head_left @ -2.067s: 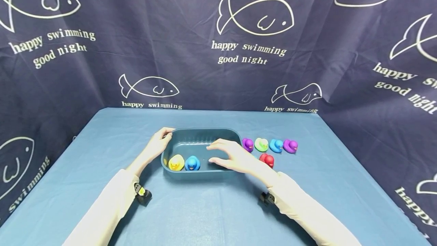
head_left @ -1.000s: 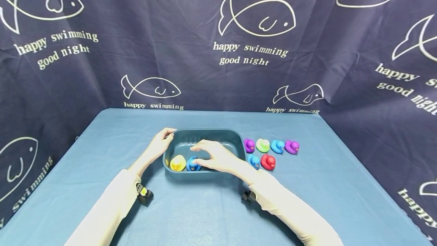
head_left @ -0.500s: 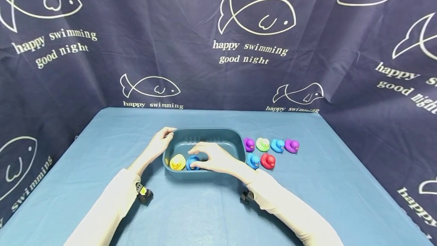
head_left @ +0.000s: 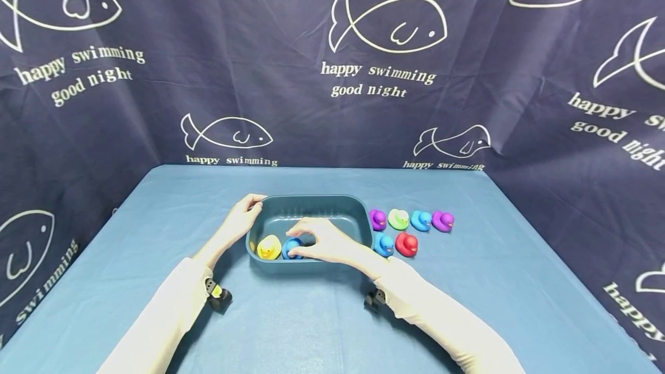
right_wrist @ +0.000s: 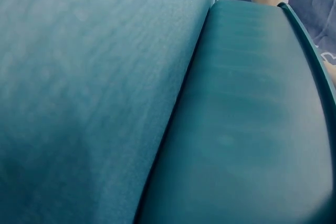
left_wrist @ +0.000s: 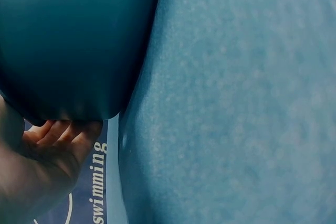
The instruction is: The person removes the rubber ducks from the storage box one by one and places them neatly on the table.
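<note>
A dark teal plastic tub [head_left: 312, 267] stands mid-table. My left hand [head_left: 243, 216] grips its far left corner; the left wrist view has that hand [left_wrist: 47, 166] with its fingers behind the tub wall [left_wrist: 79, 40]. Inside the tub, at the front, my right hand [head_left: 332, 240] pinches a blue rubber duck [head_left: 291, 243] between thumb and fingers, which partly cover it. Just left of it sits a yellow rubber duck [head_left: 268, 248]. The right wrist view is mostly filled by the tub's outer side [right_wrist: 247, 103], and my right hand's grasp is not visible there.
Right of the tub, more rubber ducks stand in two rows: two purple [head_left: 443, 221], a pale green [head_left: 398, 219] and a blue [head_left: 421, 220] behind, a blue [head_left: 384, 244] and a red [head_left: 407, 244] in front. A blue cloth [head_left: 291, 328] covers the table.
My right hand has moved left inside the tub and come down onto the blue duck, its thumb and fingers closing around it. The left hand keeps its place on the tub.
</note>
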Tool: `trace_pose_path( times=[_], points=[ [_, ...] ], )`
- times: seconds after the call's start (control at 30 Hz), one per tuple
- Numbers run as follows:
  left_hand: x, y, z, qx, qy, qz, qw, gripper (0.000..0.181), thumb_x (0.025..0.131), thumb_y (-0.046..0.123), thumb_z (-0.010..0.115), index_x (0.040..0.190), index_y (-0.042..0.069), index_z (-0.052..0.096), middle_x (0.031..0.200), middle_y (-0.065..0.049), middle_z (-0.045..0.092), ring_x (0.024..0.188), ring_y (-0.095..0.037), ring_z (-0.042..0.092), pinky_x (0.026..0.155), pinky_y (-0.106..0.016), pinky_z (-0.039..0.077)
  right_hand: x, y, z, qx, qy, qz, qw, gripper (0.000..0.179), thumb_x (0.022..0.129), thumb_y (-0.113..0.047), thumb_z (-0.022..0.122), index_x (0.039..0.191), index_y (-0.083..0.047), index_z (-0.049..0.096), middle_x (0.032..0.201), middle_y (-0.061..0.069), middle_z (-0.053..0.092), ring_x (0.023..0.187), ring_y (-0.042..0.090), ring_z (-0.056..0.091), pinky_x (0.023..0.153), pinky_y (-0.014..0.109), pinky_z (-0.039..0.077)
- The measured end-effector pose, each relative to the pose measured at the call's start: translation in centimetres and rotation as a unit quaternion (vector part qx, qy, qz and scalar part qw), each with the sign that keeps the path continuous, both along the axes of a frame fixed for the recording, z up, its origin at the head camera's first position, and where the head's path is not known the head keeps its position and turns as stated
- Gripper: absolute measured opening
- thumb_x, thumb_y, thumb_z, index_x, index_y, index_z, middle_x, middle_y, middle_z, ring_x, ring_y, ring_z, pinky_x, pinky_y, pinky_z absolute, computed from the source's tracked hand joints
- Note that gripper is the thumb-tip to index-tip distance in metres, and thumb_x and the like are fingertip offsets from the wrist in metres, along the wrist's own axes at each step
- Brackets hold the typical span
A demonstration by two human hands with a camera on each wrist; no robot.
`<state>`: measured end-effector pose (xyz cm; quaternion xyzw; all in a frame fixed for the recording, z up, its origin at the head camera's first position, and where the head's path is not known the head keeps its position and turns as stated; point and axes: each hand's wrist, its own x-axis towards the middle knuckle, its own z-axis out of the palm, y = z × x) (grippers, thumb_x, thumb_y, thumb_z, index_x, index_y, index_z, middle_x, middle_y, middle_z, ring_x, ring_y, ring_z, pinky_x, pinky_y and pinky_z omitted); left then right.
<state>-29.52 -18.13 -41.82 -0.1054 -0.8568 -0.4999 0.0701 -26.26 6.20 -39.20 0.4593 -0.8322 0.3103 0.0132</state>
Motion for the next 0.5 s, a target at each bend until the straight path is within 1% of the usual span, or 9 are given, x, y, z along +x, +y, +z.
trace_pose_path(
  times=[0.13, 0.33, 0.5],
  points=[
    [0.07, 0.02, 0.03, -0.004, -0.004, 0.001, 1.0, 0.028, 0.097, 0.007, 0.043, 0.121, -0.002, 0.055, 0.124, -0.022, 0.057, 0.114, -0.034, 0.053, 0.097, -0.047, 0.041, -0.09, -0.02, -0.06, -0.006, 0.008, 0.016, 0.9998, 0.035, 0.081, -0.026, 0.073, 0.108, -0.006, 0.069, 0.105, 0.002, 0.068, 0.098, 0.012, 0.061, 0.089, 0.026, 0.047],
    [0.15, -0.01, 0.09, -0.006, -0.008, 0.001, 1.0, 0.029, 0.097, 0.007, 0.043, 0.122, -0.002, 0.054, 0.125, -0.022, 0.056, 0.116, -0.034, 0.052, 0.099, -0.048, 0.04, -0.23, -0.02, -0.12, -0.015, 0.028, 0.039, 0.9987, 0.027, 0.081, -0.024, 0.072, 0.103, -0.008, 0.072, 0.099, 0.002, 0.069, 0.095, 0.011, 0.061, 0.087, 0.023, 0.047],
    [0.1, -0.06, 0.11, -0.004, -0.009, 0.004, 0.9999, 0.029, 0.097, 0.008, 0.043, 0.121, -0.002, 0.054, 0.126, -0.022, 0.056, 0.116, -0.034, 0.052, 0.099, -0.048, 0.04, -0.26, 0.04, -0.06, -0.022, 0.03, 0.034, 0.9987, 0.023, 0.082, -0.023, 0.071, 0.1, -0.009, 0.073, 0.097, 0.001, 0.07, 0.093, 0.011, 0.063, 0.085, 0.022, 0.048]
  ],
)
